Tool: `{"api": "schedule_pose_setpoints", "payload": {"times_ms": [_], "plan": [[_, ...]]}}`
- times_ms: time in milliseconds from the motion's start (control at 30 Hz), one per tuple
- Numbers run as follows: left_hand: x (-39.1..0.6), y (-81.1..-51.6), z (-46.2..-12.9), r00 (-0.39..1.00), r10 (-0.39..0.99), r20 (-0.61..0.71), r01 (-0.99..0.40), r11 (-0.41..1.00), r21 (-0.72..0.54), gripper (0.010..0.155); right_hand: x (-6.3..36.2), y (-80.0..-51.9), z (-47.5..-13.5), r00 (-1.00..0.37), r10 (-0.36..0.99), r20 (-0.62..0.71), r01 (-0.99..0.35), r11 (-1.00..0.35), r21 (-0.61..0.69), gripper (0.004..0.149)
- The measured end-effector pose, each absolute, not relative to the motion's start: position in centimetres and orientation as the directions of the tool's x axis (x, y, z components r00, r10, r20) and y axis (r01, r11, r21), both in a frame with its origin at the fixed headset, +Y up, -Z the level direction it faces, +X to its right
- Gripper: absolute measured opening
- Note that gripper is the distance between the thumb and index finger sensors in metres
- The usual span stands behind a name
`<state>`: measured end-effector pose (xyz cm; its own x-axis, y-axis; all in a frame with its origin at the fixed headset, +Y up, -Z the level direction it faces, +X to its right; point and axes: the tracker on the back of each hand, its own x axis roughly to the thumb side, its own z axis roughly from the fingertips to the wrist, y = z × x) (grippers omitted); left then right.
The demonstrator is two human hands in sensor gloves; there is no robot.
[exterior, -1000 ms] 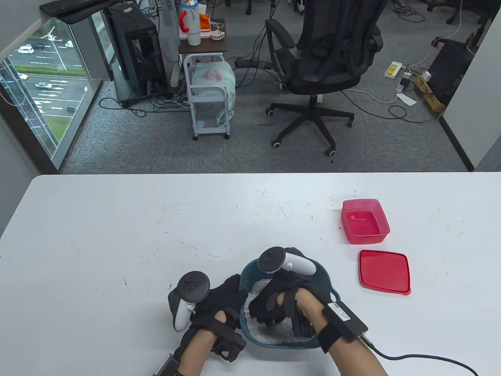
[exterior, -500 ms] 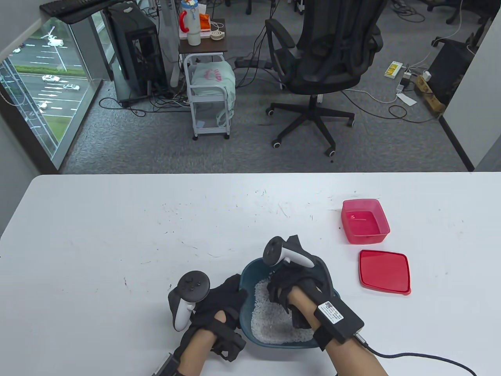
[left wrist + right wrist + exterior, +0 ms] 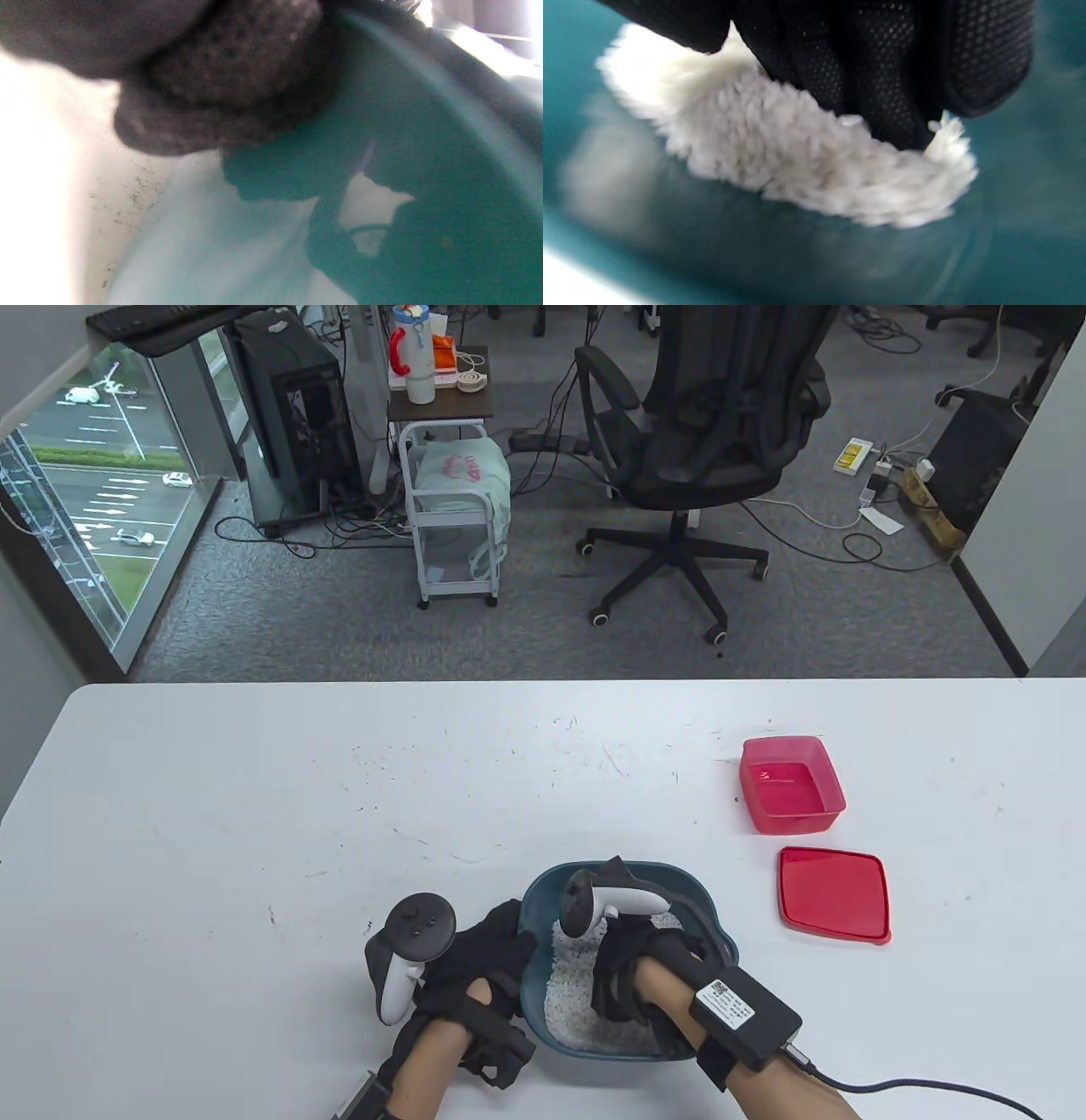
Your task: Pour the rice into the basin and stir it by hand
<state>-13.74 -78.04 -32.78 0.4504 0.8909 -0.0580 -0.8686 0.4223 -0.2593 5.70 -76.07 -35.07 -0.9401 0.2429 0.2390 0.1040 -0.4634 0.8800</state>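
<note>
A grey-carpeted office fills the upper half of the table view, with a black swivel chair (image 3: 708, 432) at upper centre, a small white trolley (image 3: 454, 517) to its left and a window along the left edge. Below it the white, scuffed desk (image 3: 339, 814) spans the frame. At centre right on the desk stands an open pink square plastic container (image 3: 791, 785), and just below it lies its flat red lid (image 3: 835, 894), apart from it. Both are well clear of the hands.

At bottom centre sits the teal round plastic basin (image 3: 704, 912), holding white rice (image 3: 564, 1005) heaped toward its left side. The left hand (image 3: 475, 976) lies against the basin's outer left wall, its fingers (image 3: 229, 63) wrapped on the rim. The right hand (image 3: 636, 976) reaches down into the basin from the lower right, wrist raised; its fingers (image 3: 882, 63) are held together, fairly straight, tips pushed into the rice without gripping anything.
</note>
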Motion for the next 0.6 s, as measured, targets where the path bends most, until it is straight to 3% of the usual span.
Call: {"api": "schedule_pose_setpoints", "payload": {"times_ms": [100,200,300,467,600], "plan": [[-13.7,-78.1,-32.8,0.452,0.890,-0.057,-0.868,0.424,-0.260,0.063,5.2,-76.0,-35.3,-0.884,0.415,0.217,0.031,-0.411,0.911,0.064],[-13.7,-78.1,-32.8,0.451,0.891,-0.053,-0.867,0.423,-0.265,0.063,4.9,-76.0,-35.9,-0.806,0.581,0.114,-0.090,-0.310,0.947,0.065],[-13.7,-78.0,-32.8,0.447,0.893,-0.049,-0.866,0.418,-0.275,0.064,4.8,-75.6,-36.9,-0.753,0.655,0.067,-0.186,-0.309,0.933,0.067],[-13.8,-78.0,-32.8,0.447,0.893,-0.050,-0.866,0.418,-0.276,0.063,5.2,-75.0,-38.4,-0.775,0.631,0.041,-0.277,-0.397,0.875,0.068],[-13.8,-78.0,-32.8,0.455,0.889,-0.044,-0.861,0.427,-0.277,0.064,5.9,-74.5,-39.1,-0.855,0.515,0.065,-0.283,-0.567,0.774,0.065]]}}
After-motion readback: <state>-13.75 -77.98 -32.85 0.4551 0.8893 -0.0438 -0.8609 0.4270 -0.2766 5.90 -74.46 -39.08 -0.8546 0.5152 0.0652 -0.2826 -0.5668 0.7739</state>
